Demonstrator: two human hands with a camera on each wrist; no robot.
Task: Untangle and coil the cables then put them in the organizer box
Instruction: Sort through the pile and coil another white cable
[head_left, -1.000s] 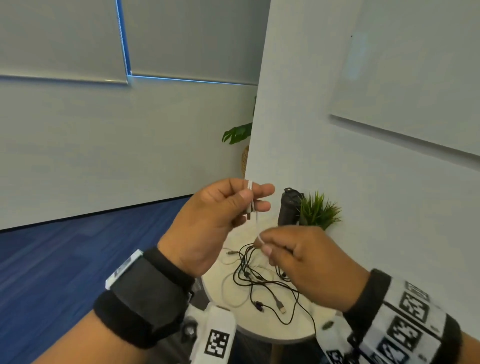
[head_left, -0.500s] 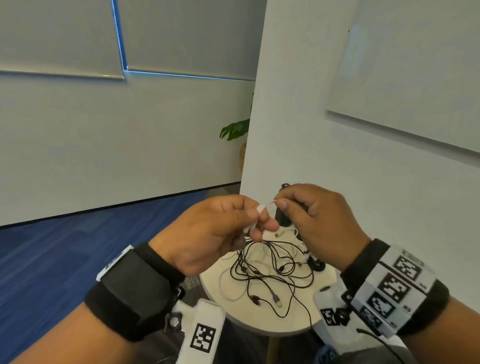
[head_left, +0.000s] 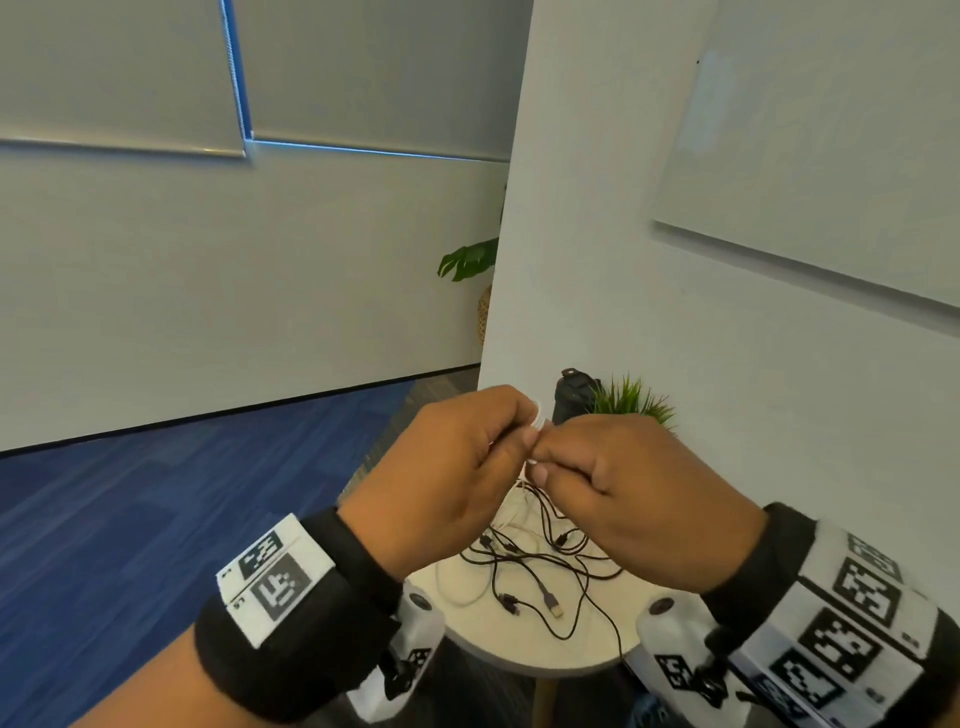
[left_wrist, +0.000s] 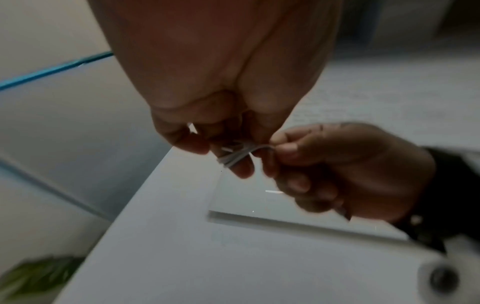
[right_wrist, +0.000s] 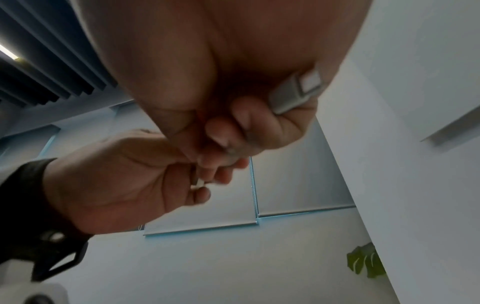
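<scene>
head view: the white cable (head_left: 538, 415) is up in the air between both hands, bunched into small loops at the fingertips, above the round table (head_left: 524, 652). the left hand (head_left: 447, 473) has its fingers curled round the looped bundle, and the right hand (head_left: 631, 493) pinches a strand of it between thumb and forefinger, with a white plug (right_wrist: 298, 92) tucked under its curled fingers. the two hands touch at the fingertips. below them a tangle of black cables (head_left: 540, 566) lies spread on the table. a dark bottle (head_left: 571, 395) and a small green plant (head_left: 631, 402) stand at the table's far edge, against the wall.
</scene>
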